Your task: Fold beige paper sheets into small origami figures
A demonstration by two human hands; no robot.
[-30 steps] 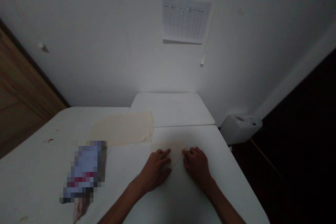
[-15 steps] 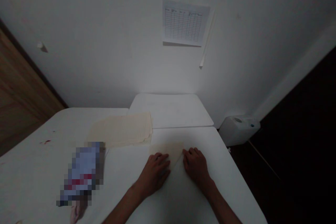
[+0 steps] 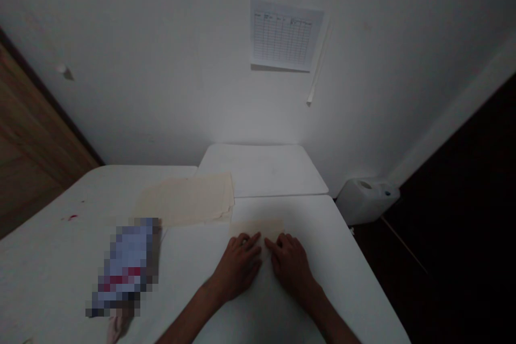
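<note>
A thin beige sheet of paper (image 3: 264,224) lies flat on the white table, partly covered by my hands. My left hand (image 3: 242,264) rests on the sheet's left side, index finger stretched forward and fingers apart. From the right, my right hand (image 3: 292,263) touches the sheet near its middle with an extended index fingertip; its other fingers are bent. A small gap separates the two index fingertips. The sheet's near part is hard to make out against the table. Left of it lies a stack of similar beige sheets (image 3: 193,199).
On the left of the white table (image 3: 342,279) lies a blurred-out blue and red item (image 3: 129,258), with a pinkish piece (image 3: 115,327) below it. A white plastic container (image 3: 366,199) stands beyond the right edge. A printed chart (image 3: 286,35) hangs on the wall.
My right hand has moved left, from the sheet's right edge to its middle, with its index finger now extended. My left hand has barely moved. The stack is unchanged.
</note>
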